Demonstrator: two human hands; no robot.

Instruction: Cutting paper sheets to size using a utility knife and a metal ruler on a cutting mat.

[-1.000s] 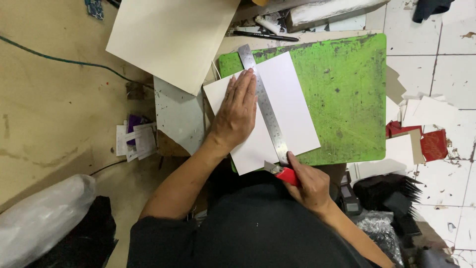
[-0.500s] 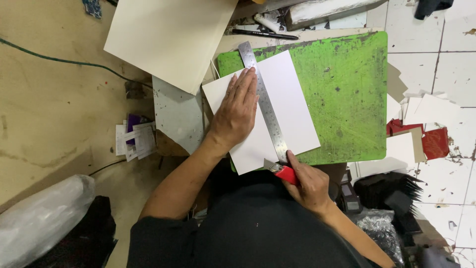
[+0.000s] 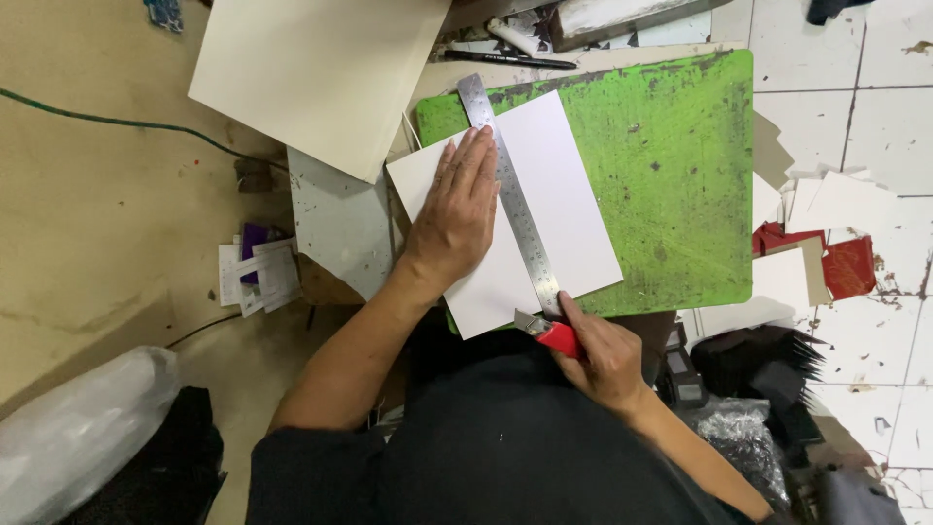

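Head view: the left hand (image 3: 457, 219) presses flat, fingers spread, on a white sheet (image 3: 573, 219) and steel ruler (image 3: 512, 199) lying across the green cutting mat's (image 3: 680, 175) left half. The right hand (image 3: 607, 355) is clamped on a red utility knife (image 3: 551, 333) at the sheet's near edge — the cut looks nearly through. Whether the sheet has fully parted is hard to tell — the ruler hides the line.

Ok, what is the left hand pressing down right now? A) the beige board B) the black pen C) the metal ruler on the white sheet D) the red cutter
C: the left hand lies flat across the metal ruler and white sheet, while the right hand grips the red cutter.
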